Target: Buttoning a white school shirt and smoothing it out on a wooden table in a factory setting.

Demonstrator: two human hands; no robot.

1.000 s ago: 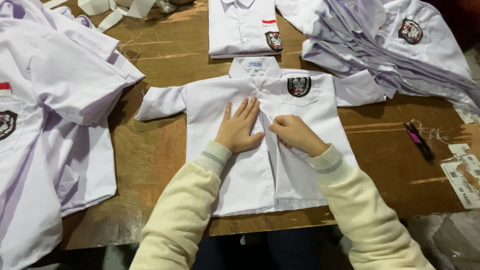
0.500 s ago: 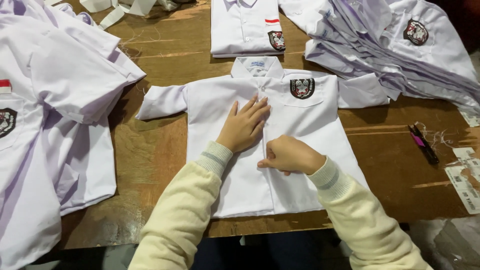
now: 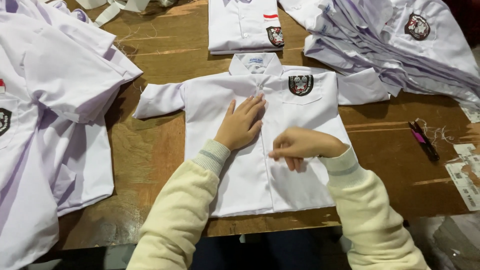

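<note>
A small white short-sleeved shirt with a dark chest badge lies face up and spread flat on the wooden table. My left hand rests flat, fingers together, on the shirt's left front beside the button placket. Further down the placket, my right hand has its fingers curled and pinches the front edge of the shirt. Both arms wear cream knit sleeves.
A heap of white shirts covers the table's left side. A folded badged shirt lies at the back, and a stack of shirts at the back right. A dark pen-like tool and paper tags lie at the right.
My right hand has slid down the shirt's front edge toward me. The left hand has stayed flat in about the same spot.
</note>
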